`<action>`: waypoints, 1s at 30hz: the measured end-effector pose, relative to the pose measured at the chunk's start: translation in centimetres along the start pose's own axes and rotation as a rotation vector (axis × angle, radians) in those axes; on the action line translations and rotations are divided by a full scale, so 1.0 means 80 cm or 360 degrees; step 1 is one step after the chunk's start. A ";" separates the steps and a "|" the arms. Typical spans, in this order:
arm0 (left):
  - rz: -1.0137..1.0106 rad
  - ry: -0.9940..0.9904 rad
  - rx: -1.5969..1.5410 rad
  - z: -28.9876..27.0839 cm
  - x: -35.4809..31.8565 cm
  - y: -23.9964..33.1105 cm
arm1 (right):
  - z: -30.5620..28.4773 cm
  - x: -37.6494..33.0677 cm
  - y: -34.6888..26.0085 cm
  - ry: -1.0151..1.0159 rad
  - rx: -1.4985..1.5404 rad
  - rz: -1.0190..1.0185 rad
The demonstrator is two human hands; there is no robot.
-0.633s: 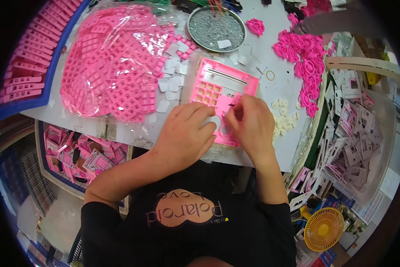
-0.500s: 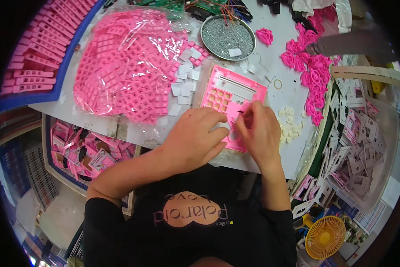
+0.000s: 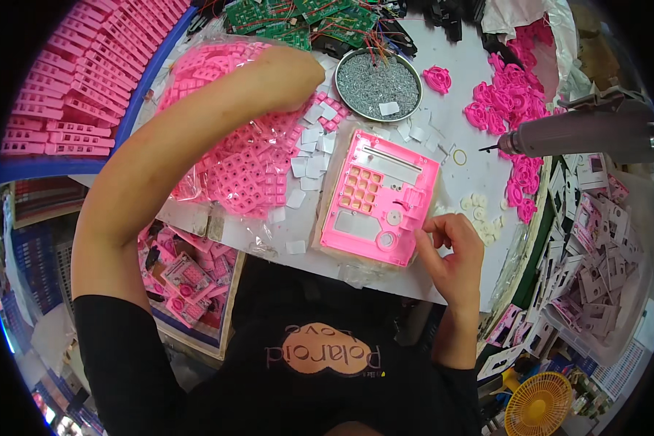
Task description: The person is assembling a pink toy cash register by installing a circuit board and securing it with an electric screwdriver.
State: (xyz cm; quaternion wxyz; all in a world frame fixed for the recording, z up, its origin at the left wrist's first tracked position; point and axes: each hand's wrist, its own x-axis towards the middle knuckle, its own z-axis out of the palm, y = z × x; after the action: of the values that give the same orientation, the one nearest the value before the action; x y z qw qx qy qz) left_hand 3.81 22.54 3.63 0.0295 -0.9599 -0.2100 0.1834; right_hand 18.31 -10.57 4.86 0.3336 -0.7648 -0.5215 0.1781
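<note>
A pink plastic casing (image 3: 382, 211) lies on a block on the white table in front of me. It has a square grid of openings, a long slot, a round hole and a small white disc (image 3: 394, 217) fitted in it. My left hand (image 3: 294, 76) reaches far forward, over the top of a clear bag of pink keypad pieces (image 3: 247, 174), close to the round metal dish. Its fingers are hidden behind the back of the hand. Beside the casing's right edge, my right hand (image 3: 454, 254) rests with thumb and fingers loosely bent apart, nothing visible between them.
A metal dish (image 3: 338, 91) holds small grey screws. Green circuit boards (image 3: 290, 22) lie behind it. White paper pieces (image 3: 309, 163), white discs (image 3: 479, 214) and pink ring parts (image 3: 516, 109) are scattered about. A grey power screwdriver (image 3: 581, 136) points in from the right.
My left hand has left the casing and stretched forward past the keypad bag. My right hand has drawn back from the casing to its right side, and the screwdriver shows more fully.
</note>
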 end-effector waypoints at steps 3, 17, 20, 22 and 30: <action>0.0130 0.0248 -0.0081 -0.003 -0.014 0.004 | -0.005 -0.008 0.014 0.0028 0.0035 0.0020; -0.0352 0.0692 -0.2819 -0.018 -0.167 0.101 | 0.026 0.061 -0.044 -0.0005 0.0842 -0.0275; 0.0483 0.1610 -0.1142 0.017 -0.173 0.122 | 0.036 0.063 -0.048 -0.0117 0.1003 -0.0487; 0.0451 0.1685 -0.1271 0.033 -0.182 0.138 | 0.038 0.058 -0.046 -0.0194 0.0852 -0.0643; 0.0445 0.1649 -0.1471 0.046 -0.184 0.153 | 0.038 0.038 -0.045 -0.0051 0.0596 -0.0871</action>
State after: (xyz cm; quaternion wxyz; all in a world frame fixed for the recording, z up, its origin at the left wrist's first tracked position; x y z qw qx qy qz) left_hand -5.17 5.22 3.61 -0.3088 -0.8558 -0.1001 -0.4027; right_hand 15.14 -5.94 5.42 0.4956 -0.5189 -0.6710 0.1868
